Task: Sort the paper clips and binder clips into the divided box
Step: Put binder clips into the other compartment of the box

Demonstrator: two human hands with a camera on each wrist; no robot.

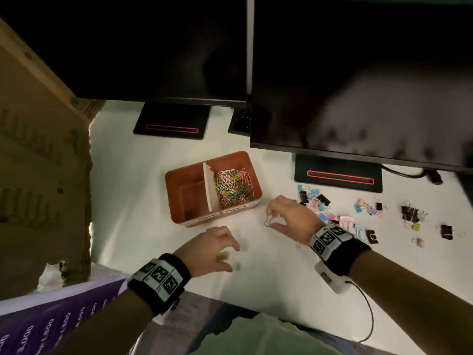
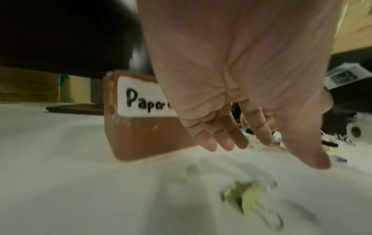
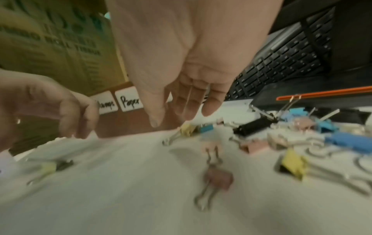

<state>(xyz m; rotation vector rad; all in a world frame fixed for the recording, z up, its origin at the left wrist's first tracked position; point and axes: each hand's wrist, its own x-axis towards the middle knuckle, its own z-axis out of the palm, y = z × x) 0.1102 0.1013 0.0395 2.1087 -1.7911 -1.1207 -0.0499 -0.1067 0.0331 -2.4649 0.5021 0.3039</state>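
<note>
The orange-brown divided box (image 1: 179, 180) stands mid-desk. Its right compartment holds a heap of coloured paper clips (image 1: 234, 187); the left compartment looks bare. A white label reading "Paper" (image 2: 141, 98) is on its front wall. My left hand (image 1: 230, 256) hovers with relaxed fingers over a blurred yellow binder clip (image 1: 222, 258) (image 2: 247, 197). My right hand (image 1: 271, 221) (image 3: 181, 119) hangs open just right of the box, fingertips beside the wire handle of a small yellow binder clip (image 3: 187, 130). A pink binder clip (image 3: 218, 176) lies below it. Several binder clips (image 1: 332, 213) are scattered to the right.
Two dark monitors on black stands (image 1: 170, 124) (image 1: 337, 175) stand behind the box, with a keyboard (image 3: 286, 52) between them. A cardboard carton (image 1: 43, 162) walls the left side. A purple printed box (image 1: 51, 316) sits at the near left. A cable (image 1: 368, 311) trails from my right wristband.
</note>
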